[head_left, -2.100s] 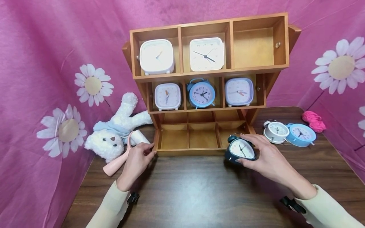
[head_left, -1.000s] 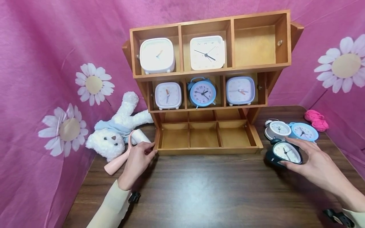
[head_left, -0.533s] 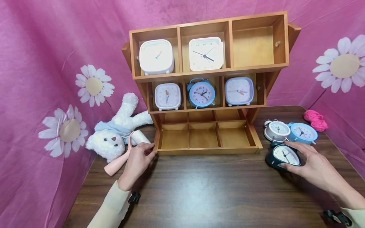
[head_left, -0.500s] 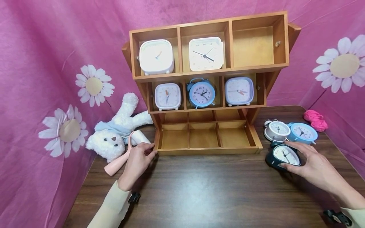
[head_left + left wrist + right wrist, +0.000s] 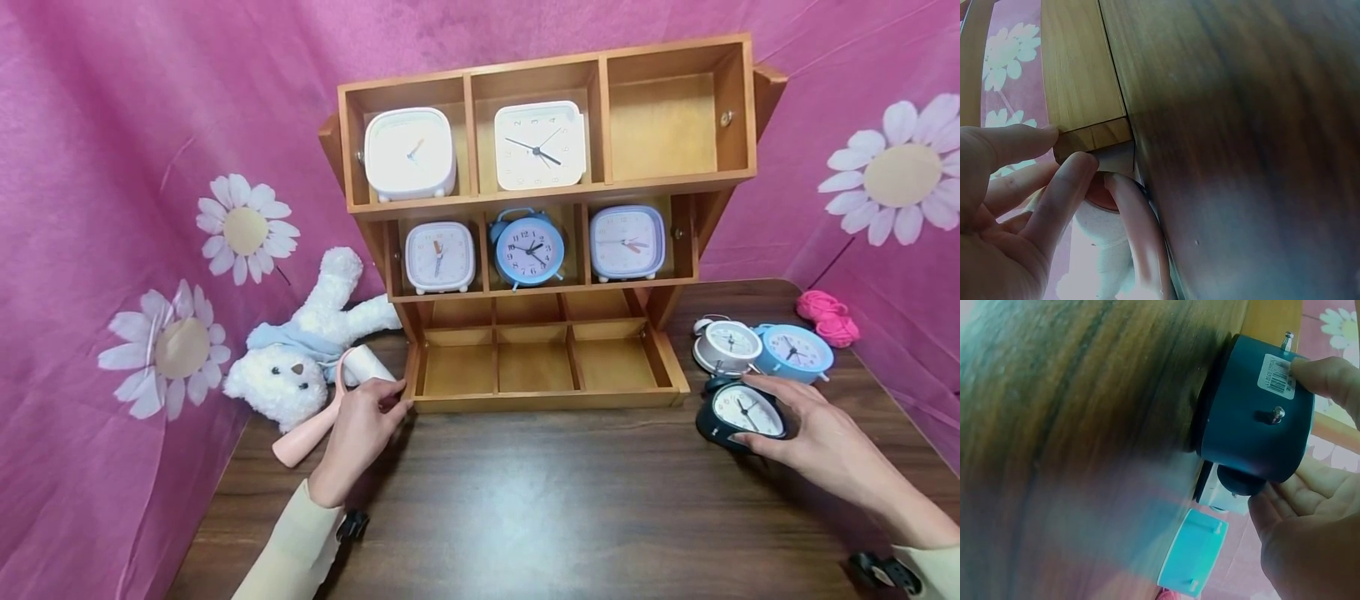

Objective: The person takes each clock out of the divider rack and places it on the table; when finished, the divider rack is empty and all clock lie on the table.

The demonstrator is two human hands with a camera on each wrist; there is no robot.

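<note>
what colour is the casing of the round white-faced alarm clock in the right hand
The casing is dark teal, showing best in the right wrist view.

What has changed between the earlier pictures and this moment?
The right hand has carried the dark clock rightward, from the right front of the wooden shelf to just before the small white clock. It holds the dark clock as it did earlier. Unchanged: the left hand at the shelf's front left corner, and the shelved clocks.
</note>
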